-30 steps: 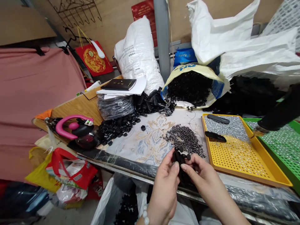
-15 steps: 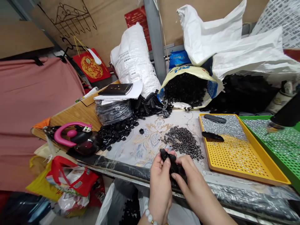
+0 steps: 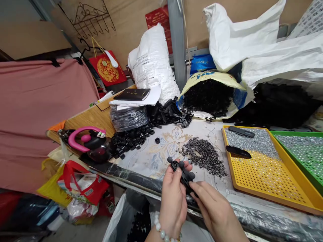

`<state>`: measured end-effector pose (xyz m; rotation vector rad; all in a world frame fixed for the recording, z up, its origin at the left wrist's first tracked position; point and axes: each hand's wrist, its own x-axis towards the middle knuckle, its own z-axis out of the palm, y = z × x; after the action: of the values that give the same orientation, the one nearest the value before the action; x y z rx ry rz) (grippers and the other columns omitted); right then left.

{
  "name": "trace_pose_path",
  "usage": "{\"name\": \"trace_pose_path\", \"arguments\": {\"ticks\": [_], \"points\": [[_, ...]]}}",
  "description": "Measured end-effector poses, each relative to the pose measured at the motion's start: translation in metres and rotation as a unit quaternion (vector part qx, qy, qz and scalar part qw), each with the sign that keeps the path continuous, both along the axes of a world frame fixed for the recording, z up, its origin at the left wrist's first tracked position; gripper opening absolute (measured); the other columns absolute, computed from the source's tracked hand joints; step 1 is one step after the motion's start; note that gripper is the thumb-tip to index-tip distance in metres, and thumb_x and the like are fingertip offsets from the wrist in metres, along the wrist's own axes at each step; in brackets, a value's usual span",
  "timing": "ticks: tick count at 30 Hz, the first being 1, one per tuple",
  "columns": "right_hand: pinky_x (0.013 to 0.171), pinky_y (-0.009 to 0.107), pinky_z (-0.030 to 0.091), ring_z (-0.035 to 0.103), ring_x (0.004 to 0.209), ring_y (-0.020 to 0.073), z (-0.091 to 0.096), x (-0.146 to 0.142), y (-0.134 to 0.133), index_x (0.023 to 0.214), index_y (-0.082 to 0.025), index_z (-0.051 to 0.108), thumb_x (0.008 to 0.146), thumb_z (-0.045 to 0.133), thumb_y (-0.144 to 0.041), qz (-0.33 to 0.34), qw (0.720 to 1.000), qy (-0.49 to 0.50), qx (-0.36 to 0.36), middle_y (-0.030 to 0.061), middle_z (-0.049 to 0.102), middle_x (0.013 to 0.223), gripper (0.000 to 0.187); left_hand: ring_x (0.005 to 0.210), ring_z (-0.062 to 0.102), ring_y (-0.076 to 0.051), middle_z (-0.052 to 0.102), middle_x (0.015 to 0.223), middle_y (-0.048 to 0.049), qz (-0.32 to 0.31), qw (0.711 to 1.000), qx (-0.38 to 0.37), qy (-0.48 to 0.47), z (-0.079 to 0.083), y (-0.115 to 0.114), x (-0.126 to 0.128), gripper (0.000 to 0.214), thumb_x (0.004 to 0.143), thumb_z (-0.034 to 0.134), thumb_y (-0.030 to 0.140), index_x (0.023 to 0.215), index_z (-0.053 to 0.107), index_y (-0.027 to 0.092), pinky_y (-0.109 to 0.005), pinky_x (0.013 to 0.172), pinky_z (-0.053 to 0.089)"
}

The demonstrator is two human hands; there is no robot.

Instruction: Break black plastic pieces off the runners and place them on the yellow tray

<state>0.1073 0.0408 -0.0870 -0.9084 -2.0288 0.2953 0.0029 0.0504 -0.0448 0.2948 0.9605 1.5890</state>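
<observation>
Close to the table's front edge, my left hand [image 3: 174, 193] is closed round a black plastic part with round ball ends [image 3: 185, 174], its thumb pressed on top. The fingers of my right hand [image 3: 214, 203] pinch the lower end of the same part, which they partly hide. The part is tilted, with one ball pointing up and left. Just beyond my hands lies a spread pile of small dark metallic pieces [image 3: 204, 156] on the patterned table cover [image 3: 151, 164].
On the right are a yellow perforated tray [image 3: 259, 174] and a green tray [image 3: 302, 158], both with small silvery pieces. An open sack [image 3: 214, 74] of black parts lies behind. Leftward are black rings [image 3: 131, 139] and a pink-handled kettle [image 3: 98, 148]. A lined bin [image 3: 118, 218] stands below.
The black part has turned in my hands, and its ball ends now show more clearly. My right hand has shifted down along it. The view has swung slightly left.
</observation>
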Motion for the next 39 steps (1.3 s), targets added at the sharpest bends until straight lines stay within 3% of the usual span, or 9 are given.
{"name": "trace_pose_path", "arguments": {"ticks": [6,11,14,17,23,26,29,32,39], "points": [[0.055,0.027,0.048,0.06,0.067,0.0181,0.018,-0.004,-0.001,0.1,-0.011,0.06,0.089,0.031,-0.014,-0.024,0.993,-0.092,0.073,0.0104,0.064,0.077,0.031,0.087,0.059,-0.016,0.062,0.083,-0.0027,-0.037,0.999,-0.005,-0.002,0.001,-0.004,0.004,0.019,0.07,0.065,0.019,0.086,0.055,0.017,-0.028,0.082,0.043],[0.064,0.025,0.05,0.061,0.074,0.0161,0.029,0.024,0.011,0.102,-0.016,0.059,0.089,0.041,-0.026,0.05,0.995,-0.085,-0.034,0.0066,0.065,0.083,0.025,0.08,0.059,-0.014,0.061,0.082,-0.0018,-0.046,0.998,0.002,0.041,-0.001,-0.004,0.001,0.016,0.071,0.063,0.022,0.085,0.056,0.018,-0.027,0.076,0.045],[0.073,0.027,0.048,0.059,0.081,0.0162,0.035,0.069,0.043,0.099,-0.018,0.059,0.087,0.04,-0.028,-0.11,0.985,-0.128,-0.046,0.0066,0.063,0.09,0.024,0.073,0.057,-0.013,0.057,0.078,-0.0002,-0.072,0.997,-0.013,0.029,0.001,-0.003,0.001,0.012,0.073,0.061,0.021,0.082,0.054,0.018,-0.026,0.067,0.046],[0.069,0.033,0.045,0.057,0.082,0.0229,0.036,0.108,0.08,0.092,-0.013,0.059,0.079,0.046,-0.02,-0.264,0.931,-0.24,-0.078,0.0108,0.059,0.09,0.02,0.073,0.055,-0.012,0.056,0.079,-0.0004,-0.096,0.995,-0.015,0.015,0.002,-0.005,0.005,0.009,0.075,0.058,0.021,0.082,0.054,0.018,-0.024,0.064,0.044],[0.059,0.031,0.04,0.054,0.07,0.0231,0.035,0.125,0.108,0.065,-0.015,0.057,0.071,0.049,-0.014,-0.29,0.907,-0.292,-0.09,0.0095,0.057,0.072,0.01,0.085,0.056,-0.016,0.056,0.083,-0.0029,-0.127,0.991,0.002,-0.028,0.002,-0.01,0.014,0.018,0.073,0.051,0.009,0.089,0.052,0.017,-0.026,0.072,0.04],[0.063,0.034,0.043,0.056,0.075,0.0247,0.042,0.115,0.09,0.08,-0.014,0.059,0.076,0.047,-0.023,-0.293,0.917,-0.261,-0.071,0.0108,0.06,0.077,0.015,0.079,0.054,-0.013,0.054,0.078,-0.0006,-0.115,0.993,0.005,-0.037,0.002,-0.01,0.014,0.028,0.067,0.044,0.0,0.088,0.052,0.018,-0.026,0.077,0.038],[0.062,0.028,0.048,0.061,0.076,0.0199,0.05,0.095,0.058,0.107,-0.017,0.054,0.084,0.043,-0.034,-0.208,0.962,-0.162,-0.07,0.0068,0.064,0.086,0.03,0.075,0.053,-0.012,0.054,0.076,-0.0002,-0.123,0.991,0.014,-0.059,0.0,-0.011,0.015,0.03,0.066,0.043,-0.001,0.087,0.053,0.017,-0.026,0.077,0.038],[0.071,0.021,0.049,0.062,0.086,0.0139,0.057,0.068,0.028,0.11,-0.025,0.051,0.088,0.041,-0.03,-0.063,0.994,-0.077,-0.055,0.0019,0.064,0.098,0.025,0.079,0.054,-0.014,0.056,0.079,-0.0022,-0.131,0.986,0.036,-0.101,-0.002,-0.012,0.014,0.017,0.079,0.043,0.013,0.09,0.055,0.017,-0.027,0.077,0.04],[0.068,0.018,0.047,0.058,0.082,0.0108,0.079,0.046,0.03,0.098,-0.024,0.054,0.087,0.037,-0.014,0.134,0.982,-0.072,-0.113,0.0031,0.057,0.09,0.023,0.095,0.053,-0.019,0.06,0.094,-0.0073,-0.177,0.977,0.022,-0.12,0.003,-0.013,0.004,0.043,0.087,0.033,0.048,0.103,0.056,0.015,-0.03,0.082,0.041]]}}
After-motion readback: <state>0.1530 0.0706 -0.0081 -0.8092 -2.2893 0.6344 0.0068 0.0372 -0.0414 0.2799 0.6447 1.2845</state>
